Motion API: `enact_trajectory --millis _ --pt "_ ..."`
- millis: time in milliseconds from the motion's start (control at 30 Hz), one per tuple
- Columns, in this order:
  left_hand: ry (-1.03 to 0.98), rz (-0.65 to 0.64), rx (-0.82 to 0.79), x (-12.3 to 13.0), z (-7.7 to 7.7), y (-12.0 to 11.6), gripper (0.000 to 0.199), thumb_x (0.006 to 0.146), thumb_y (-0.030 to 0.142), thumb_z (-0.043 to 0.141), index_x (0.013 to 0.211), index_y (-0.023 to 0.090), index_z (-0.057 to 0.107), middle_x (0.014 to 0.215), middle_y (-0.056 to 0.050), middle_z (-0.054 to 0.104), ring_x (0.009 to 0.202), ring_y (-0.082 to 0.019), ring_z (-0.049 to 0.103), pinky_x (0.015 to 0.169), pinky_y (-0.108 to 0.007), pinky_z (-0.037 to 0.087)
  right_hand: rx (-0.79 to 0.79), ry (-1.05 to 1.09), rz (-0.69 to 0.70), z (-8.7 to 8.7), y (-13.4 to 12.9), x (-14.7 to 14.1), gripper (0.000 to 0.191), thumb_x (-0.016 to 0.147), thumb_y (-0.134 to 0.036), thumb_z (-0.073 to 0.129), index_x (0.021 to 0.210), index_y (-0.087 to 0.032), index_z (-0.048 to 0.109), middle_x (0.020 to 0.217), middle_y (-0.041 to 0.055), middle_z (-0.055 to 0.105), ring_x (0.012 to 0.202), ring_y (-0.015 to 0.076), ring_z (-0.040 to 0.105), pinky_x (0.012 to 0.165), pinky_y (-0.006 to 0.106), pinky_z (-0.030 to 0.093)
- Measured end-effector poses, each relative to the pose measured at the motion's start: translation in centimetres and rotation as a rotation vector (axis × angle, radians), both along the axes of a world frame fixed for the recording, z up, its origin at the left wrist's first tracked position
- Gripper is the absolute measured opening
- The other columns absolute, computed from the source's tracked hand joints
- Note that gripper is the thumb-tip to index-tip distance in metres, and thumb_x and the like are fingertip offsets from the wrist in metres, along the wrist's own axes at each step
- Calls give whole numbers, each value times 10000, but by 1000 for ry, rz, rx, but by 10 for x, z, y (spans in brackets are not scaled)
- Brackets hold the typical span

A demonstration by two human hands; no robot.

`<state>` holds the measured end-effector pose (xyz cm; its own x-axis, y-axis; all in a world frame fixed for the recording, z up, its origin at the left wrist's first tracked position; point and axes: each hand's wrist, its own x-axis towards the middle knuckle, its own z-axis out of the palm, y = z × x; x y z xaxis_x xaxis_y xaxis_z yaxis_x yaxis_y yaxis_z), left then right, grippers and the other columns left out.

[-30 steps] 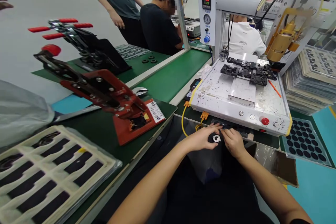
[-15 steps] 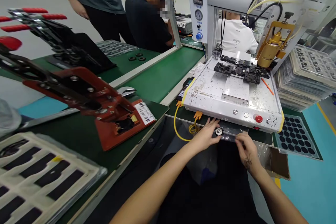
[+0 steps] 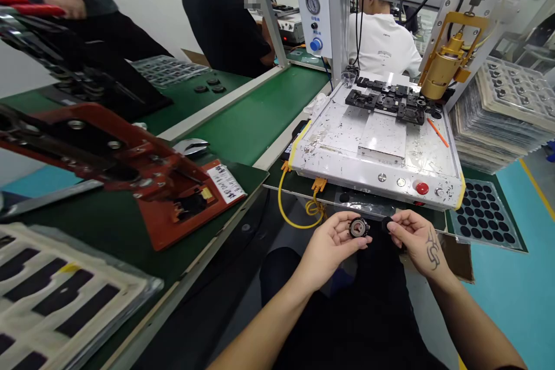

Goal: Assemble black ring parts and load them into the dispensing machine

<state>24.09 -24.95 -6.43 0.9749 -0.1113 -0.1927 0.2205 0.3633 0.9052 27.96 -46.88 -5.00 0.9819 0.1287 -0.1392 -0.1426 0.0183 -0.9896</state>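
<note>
My left hand (image 3: 332, 245) is closed around the edge of a round black part with a metallic ring face (image 3: 358, 228), held up in front of my lap. Between the thumb and fingers of my right hand (image 3: 417, 238) is a small black disc (image 3: 385, 224). A short gap separates the two pieces. Just beyond both hands, a clear plastic sheet (image 3: 368, 206) lies along the bench edge under the machine's front, and another dark disc (image 3: 344, 198) rests near its left end.
A white bench machine (image 3: 347, 165) with black fixtures (image 3: 388, 101) stands ahead. Yellow cable (image 3: 281, 202) loops at its left. On the right are a tray of black discs (image 3: 485, 211) and stacked trays (image 3: 489, 121). A red clamp fixture (image 3: 173, 214) stands left. Co-workers sit and stand beyond.
Both hands have drawn back from the bench edge toward my body. The left has lifted the ring-faced part, and a black disc now shows in the right. The view has shifted slightly.
</note>
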Motion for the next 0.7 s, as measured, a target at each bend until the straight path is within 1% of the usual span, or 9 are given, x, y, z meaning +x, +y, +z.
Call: enact_trajectory --millis 33,100,167,233,300,367,433,567,700 --pt "51 -2 -77 -2 3 -1 565 734 242 980 1187 173 651 1131 -111 825 1020 -276 827 960 -401 653 12 19 19 2 2 0 424 782 -553 930 885 -202 717 646 -17 653 534 121 541 534 270 443" --pt "110 8 -165 -4 9 -1 615 700 223 1011 1197 154 656 1140 -135 833 1036 -281 828 985 -397 645 17 35 52 3 3 0 431 794 -564 922 883 -204 704 631 -24 643 529 119 530 536 270 430" --pt "135 13 -211 -6 14 0 607 742 272 1001 1234 133 673 1145 -158 835 1071 -298 822 1001 -415 644 8 35 70 3 2 -2 423 829 -575 896 898 -206 703 618 -29 634 538 122 527 551 274 423" --pt "144 8 -237 -10 19 1 582 824 358 951 1283 117 686 1159 -175 832 1104 -321 813 1014 -452 645 1 45 94 2 -1 -5 397 874 -567 867 899 -210 694 606 -36 623 548 121 521 573 276 412" --pt "133 3 -246 -13 21 1 567 879 414 904 1313 114 696 1183 -183 828 1130 -338 805 1035 -480 639 4 74 151 1 -6 -8 368 924 -544 834 881 -215 676 598 -41 614 554 116 510 589 276 389" --pt "114 -4 -238 -17 23 1 549 901 427 884 1323 123 709 1208 -181 824 1147 -349 800 1055 -496 632 19 105 221 0 -10 -10 355 967 -524 797 862 -215 656 596 -42 609 555 113 496 595 279 363" --pt "101 -11 -226 -19 23 0 526 915 433 871 1324 136 725 1223 -169 822 1138 -348 804 1068 -506 627 50 131 261 -1 -13 -11 354 988 -516 776 856 -215 647 598 -41 607 554 113 487 596 281 346" --pt "94 -19 -215 -23 24 1 492 917 430 870 1309 158 751 1198 -140 830 1089 -323 819 1056 -499 642 118 190 268 1 -13 -13 366 970 -523 795 848 -215 641 633 -35 623 542 105 472 582 278 335" --pt "93 -24 -226 -25 28 2 471 917 416 871 1298 162 764 1190 -137 830 1086 -320 816 1044 -506 650 110 208 285 6 -11 -14 383 954 -532 807 834 -208 643 685 -19 657 528 95 467 563 277 329"
